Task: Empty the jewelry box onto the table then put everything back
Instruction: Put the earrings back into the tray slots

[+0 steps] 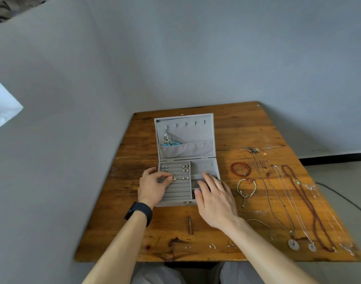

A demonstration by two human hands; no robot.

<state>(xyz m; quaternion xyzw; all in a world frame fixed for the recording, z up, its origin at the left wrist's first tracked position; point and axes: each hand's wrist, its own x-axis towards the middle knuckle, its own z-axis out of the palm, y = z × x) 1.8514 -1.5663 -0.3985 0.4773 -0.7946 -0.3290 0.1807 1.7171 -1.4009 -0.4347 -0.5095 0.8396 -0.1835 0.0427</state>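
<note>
On my feed the grey jewelry box sits open on the wooden surface, left of the middle, with its lid upright behind the tray. A dangling earring with blue beads hangs from a hook in the lid, just above the fabric pocket. The left hand, a black wristband on its wrist, lies over the ring rolls on the left of the tray. Its fingers are curled and pinch a small silver piece there. More small pieces sit in the rolls behind it. The right hand lies over the right-hand compartments, fingers straight and spread, gripping nothing. Right of the box I see a red bead bracelet, a cord bracelet and several long necklaces laid out side by side. Tiny earrings lie near the front edge.
</note>
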